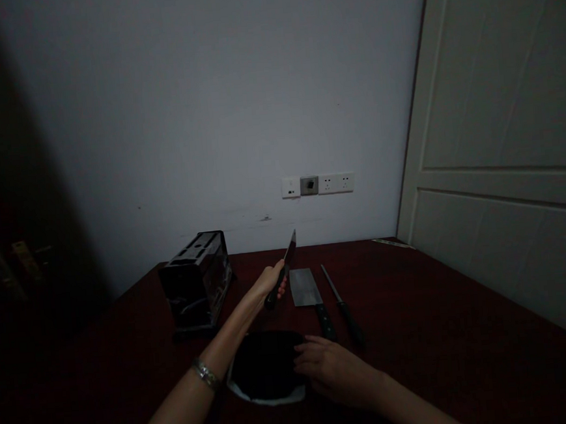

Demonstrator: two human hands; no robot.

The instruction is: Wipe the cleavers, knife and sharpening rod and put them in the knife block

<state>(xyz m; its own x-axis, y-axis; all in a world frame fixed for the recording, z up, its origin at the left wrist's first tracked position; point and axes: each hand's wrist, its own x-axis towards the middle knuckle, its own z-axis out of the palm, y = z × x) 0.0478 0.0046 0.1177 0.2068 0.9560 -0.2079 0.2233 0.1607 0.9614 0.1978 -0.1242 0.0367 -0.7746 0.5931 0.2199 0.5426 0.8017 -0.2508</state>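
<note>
My left hand [270, 281] is closed around the black handle of a kitchen knife [289, 251], holding it above the table with the blade pointing up and away. My right hand [324, 365] rests with fingers spread flat on a black cloth with a white edge [266, 370] near the table's front. Just right of the raised knife, a cleaver [306, 288] with a black handle lies flat. A honing steel [342, 302] lies beside the cleaver.
A black knife block [197, 281] lies on the dark red table [444, 330] to the left of my left hand. A white wall with outlets [317, 184] stands behind. A white door [504, 155] is at the right.
</note>
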